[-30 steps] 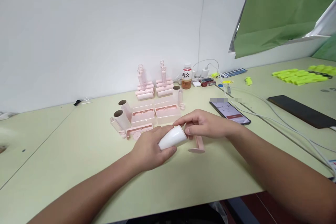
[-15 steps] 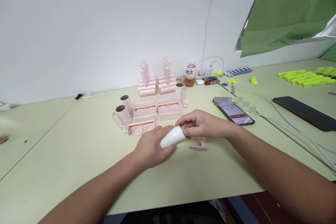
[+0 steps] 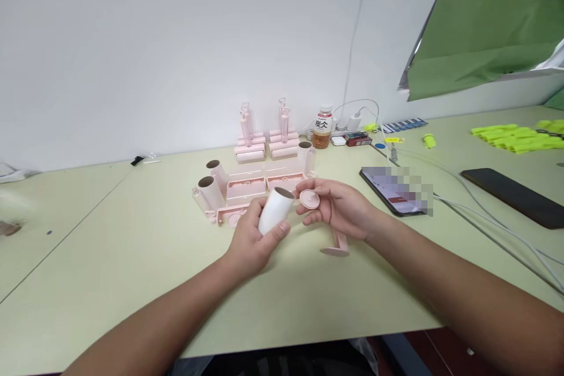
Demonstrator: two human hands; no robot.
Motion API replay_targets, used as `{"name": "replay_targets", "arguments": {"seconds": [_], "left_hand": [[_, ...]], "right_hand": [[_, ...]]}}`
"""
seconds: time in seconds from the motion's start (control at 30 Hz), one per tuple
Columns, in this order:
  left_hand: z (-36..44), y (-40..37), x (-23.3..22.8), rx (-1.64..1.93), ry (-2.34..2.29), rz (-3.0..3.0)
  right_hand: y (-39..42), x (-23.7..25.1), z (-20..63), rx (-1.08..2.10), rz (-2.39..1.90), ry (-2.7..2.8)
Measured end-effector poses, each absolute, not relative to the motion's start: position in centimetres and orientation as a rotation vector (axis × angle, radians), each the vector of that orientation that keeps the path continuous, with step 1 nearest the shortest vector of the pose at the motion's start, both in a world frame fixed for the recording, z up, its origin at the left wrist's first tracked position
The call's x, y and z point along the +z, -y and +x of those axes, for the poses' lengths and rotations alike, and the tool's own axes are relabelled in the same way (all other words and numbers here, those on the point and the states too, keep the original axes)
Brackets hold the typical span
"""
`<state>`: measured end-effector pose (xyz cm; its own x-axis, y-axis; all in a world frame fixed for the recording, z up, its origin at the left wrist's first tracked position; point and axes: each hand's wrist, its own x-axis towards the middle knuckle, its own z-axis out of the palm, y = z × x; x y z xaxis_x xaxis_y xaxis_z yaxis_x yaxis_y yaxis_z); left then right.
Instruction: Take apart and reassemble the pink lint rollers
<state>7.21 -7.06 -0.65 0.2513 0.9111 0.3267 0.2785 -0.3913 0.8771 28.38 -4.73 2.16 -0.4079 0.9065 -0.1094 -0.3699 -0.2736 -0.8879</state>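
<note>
hands: two bare ones, the left hand (image 3: 253, 241) and the right hand (image 3: 339, 207), both raised a little above the pale green table (image 3: 132, 258).
held roll: one white paper-wrapped cylindrical roll (image 3: 274, 211), its brown cardboard core showing at the open upper end, tilted up and to the right.
held cap: one small round pink plastic cap (image 3: 310, 200), flat face toward the camera, just beside the roll's open end and apart from it.
left hand grip: fingers curled round the lower half of the roll, thumb across its front, forearm coming in from the lower left.
right hand grip: thumb and fingertips pinch the cap at its edge, the other fingers loosely bent beneath, forearm coming in from the lower right.
loose piece on table: one pink plastic handle with a round base (image 3: 335, 246), lying just under the right wrist.
spare rolls: three pale pink cardboard-cored rolls (image 3: 210, 191), two left of the trays and one right of them.
trays: pink plastic open trays (image 3: 247, 189) side by side behind the hands; the exact count is hard to tell.
finished stacks: two stacks of pink rollers (image 3: 250, 147) near the wall.
phones: two, a lit phone (image 3: 396, 197) and a dark phone (image 3: 515, 197).
bottle: one small brown drink bottle (image 3: 322, 128) by the wall.
</note>
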Motion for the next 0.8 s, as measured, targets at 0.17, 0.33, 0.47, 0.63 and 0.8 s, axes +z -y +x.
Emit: {"name": "replay_targets", "arguments": {"seconds": [0.17, 0.33, 0.47, 0.63, 0.8], "left_hand": [[8.1, 6.9, -0.2, 1.519, -0.847, 1.429], [8.6, 7.5, 0.4, 1.424, -0.839, 1.397], [8.8, 7.8, 0.4, 1.406, -0.84, 1.371], [8.9, 7.9, 0.4, 1.401, -0.876, 1.363], [9.0, 8.2, 0.5, 1.427, -0.889, 1.362]], "right_hand": [[6.9, 1.6, 25.7, 2.043, -0.813, 1.065], [8.6, 1.0, 23.7, 2.062, -0.737, 1.128], [8.6, 0.5, 23.4, 2.005, -0.748, 1.133], [8.6, 0.6, 23.5, 2.024, -0.74, 1.14], [8.6, 0.5, 23.5, 2.009, -0.743, 1.172]]}}
